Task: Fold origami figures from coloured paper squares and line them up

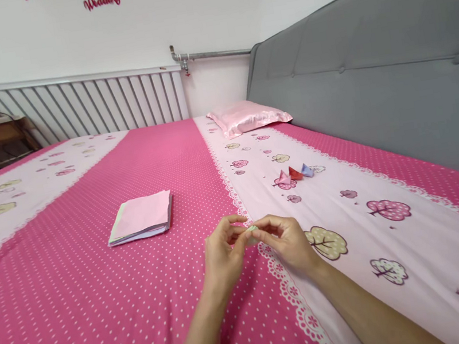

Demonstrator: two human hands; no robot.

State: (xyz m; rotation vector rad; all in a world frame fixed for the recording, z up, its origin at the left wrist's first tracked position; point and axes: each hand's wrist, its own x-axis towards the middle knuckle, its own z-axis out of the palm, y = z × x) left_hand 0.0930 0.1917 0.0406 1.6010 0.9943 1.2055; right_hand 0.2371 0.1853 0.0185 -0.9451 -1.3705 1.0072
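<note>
bed [103, 308] fills the view, pink dotted sheet with paler tree-print bands and a lace seam running toward the far edge. grey padded headboard [373, 91] along the right edge. satin pink pillow [247, 116] at the far right corner, against the headboard. white slatted radiator [92, 103] on the wall beyond the far edge.

stack of square paper sheets [141, 217], pink one on top, lies on the dotted band left of the seam, well apart from the hands. three small folded paper pieces [295, 174] (pink, red, pale blue) sit in a row on the pale band, right of the seam and farther off.

left hand [221, 257] and right hand [286, 241] meet just above the seam, near the middle of the bed. fingertips of both pressed together, pinching one small folded paper [251, 231], pale green, between them. it is held in the air, not resting on the sheet. much of it is hidden by the fingers; fold shape not readable.

risk, as judged: piece is tiny and the hold is on its edges only, so a slip of either pinch could let the crease spring open or drop it onto the busy print, where it would be hard to spot. uneven pressure could skew the fold.
</note>
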